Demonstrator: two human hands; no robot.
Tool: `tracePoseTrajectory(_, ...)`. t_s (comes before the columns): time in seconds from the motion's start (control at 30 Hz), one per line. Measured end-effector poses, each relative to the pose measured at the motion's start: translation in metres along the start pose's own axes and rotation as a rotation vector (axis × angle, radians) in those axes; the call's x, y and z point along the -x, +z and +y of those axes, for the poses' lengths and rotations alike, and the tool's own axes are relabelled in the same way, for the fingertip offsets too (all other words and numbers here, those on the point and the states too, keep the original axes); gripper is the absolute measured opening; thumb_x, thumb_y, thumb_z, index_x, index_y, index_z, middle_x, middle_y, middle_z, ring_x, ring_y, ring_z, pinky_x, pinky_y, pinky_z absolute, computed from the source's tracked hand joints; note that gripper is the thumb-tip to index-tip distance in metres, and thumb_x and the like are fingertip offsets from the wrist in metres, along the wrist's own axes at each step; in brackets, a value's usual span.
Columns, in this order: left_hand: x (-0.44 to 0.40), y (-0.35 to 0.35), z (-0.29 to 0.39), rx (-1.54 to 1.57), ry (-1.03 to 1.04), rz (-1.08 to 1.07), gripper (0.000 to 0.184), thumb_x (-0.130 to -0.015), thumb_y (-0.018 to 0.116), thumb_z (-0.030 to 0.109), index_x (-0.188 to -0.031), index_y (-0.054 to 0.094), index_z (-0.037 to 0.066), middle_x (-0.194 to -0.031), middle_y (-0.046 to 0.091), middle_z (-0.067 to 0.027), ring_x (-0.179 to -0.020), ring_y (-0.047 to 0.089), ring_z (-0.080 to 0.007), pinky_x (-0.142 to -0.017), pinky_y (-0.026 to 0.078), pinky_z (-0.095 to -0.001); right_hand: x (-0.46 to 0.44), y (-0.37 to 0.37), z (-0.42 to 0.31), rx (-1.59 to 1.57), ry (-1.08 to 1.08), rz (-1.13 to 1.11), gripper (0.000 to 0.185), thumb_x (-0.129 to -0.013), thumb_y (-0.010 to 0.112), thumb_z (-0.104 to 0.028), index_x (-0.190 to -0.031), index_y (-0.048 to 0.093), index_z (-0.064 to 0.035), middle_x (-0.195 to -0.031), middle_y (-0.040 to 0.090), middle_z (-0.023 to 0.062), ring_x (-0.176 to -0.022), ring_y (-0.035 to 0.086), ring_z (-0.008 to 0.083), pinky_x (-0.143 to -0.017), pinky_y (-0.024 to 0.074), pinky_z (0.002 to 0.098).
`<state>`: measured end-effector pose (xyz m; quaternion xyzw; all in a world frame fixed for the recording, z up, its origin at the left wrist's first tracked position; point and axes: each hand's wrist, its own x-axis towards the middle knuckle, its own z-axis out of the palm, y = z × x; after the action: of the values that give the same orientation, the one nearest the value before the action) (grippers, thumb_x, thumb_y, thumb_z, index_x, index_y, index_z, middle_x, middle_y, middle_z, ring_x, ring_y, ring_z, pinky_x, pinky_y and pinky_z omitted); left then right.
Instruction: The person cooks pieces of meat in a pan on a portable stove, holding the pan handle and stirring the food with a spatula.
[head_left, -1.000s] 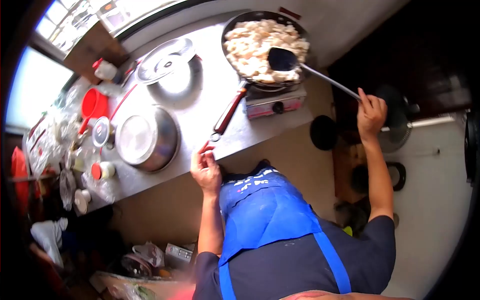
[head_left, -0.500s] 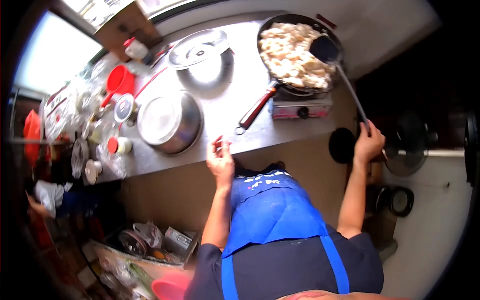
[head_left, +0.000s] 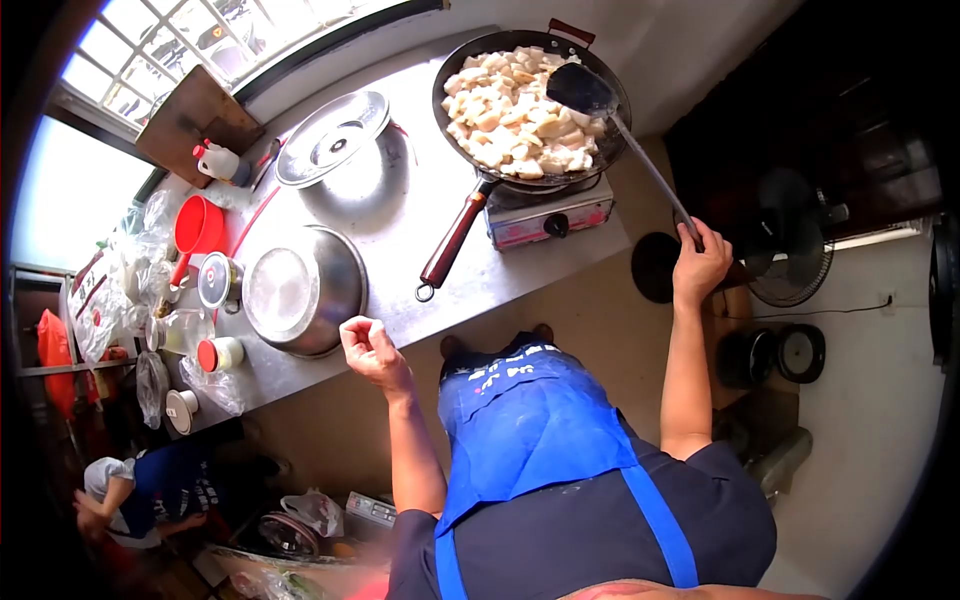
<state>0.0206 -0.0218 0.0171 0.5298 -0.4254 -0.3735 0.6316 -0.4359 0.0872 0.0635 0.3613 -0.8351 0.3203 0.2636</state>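
My right hand (head_left: pixel 702 265) is wrapped around the handle of a long spatula (head_left: pixel 650 160). Its dark blade rests on pale chopped chunks (head_left: pixel 515 110) at the right side of a large wok (head_left: pixel 440 110). The wok sits on a portable gas stove (head_left: pixel 525 228), its wooden handle (head_left: pixel 453 240) pointing toward me. Off the table's front edge, my left hand (head_left: pixel 372 352) hangs with fingers curled in and nothing visible in them. Closest to it is an upturned steel pot (head_left: pixel 310 290). What the chunks are, I cannot tell.
A metal lid (head_left: pixel 335 140) lies farther back on the steel table (head_left: pixel 400 300). To the left are a red dipper (head_left: pixel 200 225), jars and plastic bags. A fan (head_left: pixel 790 240) stands on the right. Another person (head_left: pixel 165 490) is at the lower left.
The view has shifted, so the wok and table appear farther left. My left hand has curled its fingers in. My right hand keeps its grip on the spatula, whose blade remains in the wok.
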Motion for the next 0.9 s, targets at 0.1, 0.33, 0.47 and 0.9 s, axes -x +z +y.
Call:
tracePoseTrajectory(0.1,-0.003,0.002,0.000,0.015,0.017,-0.003,0.012,-0.097,0.059,0.000,-0.092,0.053,0.009,-0.073,0.043,0.0073,-0.059,0.036,-0.0007,-0.052,0.026,-0.0190,-0.003,-0.004,0.002,0.041,0.054,-0.019,0.017,-0.085,0.088,-0.018,-0.099,0.081,-0.0114,-0.088,0.074,-0.0003,-0.092,0.066,0.0249,-0.092,0.0471,0.0409)
tracePoseTrajectory(0.33,0.011,0.012,0.005,0.126,-0.091,-0.004,0.010,-0.097,0.058,0.000,-0.096,0.053,0.009,-0.073,0.044,0.0057,-0.057,0.037,-0.0011,-0.048,0.027,-0.0188,0.000,-0.010,0.001,-0.085,0.229,-0.017,0.018,-0.087,0.087,-0.019,-0.098,0.079,-0.0073,-0.088,0.074,0.0060,-0.085,0.070,0.0284,-0.079,0.0531,0.0390)
tracePoseTrajectory(0.47,0.016,0.015,0.005,0.118,-0.082,-0.004,0.008,-0.099,0.057,0.002,-0.105,0.058,0.007,-0.074,0.044,0.0054,-0.056,0.037,-0.0013,-0.047,0.028,-0.0184,0.000,-0.020,-0.016,-0.134,0.275,-0.093,0.022,-0.089,0.086,-0.020,-0.104,0.079,-0.0052,-0.091,0.072,0.0085,-0.085,0.072,0.0269,-0.076,0.0550,0.0366)
tracePoseTrajectory(0.9,-0.021,-0.011,-0.002,-0.021,0.058,-0.161,0.006,-0.100,0.065,0.007,-0.097,0.061,0.008,-0.076,0.049,0.0084,-0.058,0.037,-0.0001,-0.052,0.027,-0.0180,0.017,0.004,-0.006,-0.274,0.084,-0.040,0.023,-0.083,0.091,-0.016,-0.104,0.082,-0.0120,-0.095,0.072,-0.0014,-0.083,0.071,0.0170,-0.088,0.0449,0.0338)
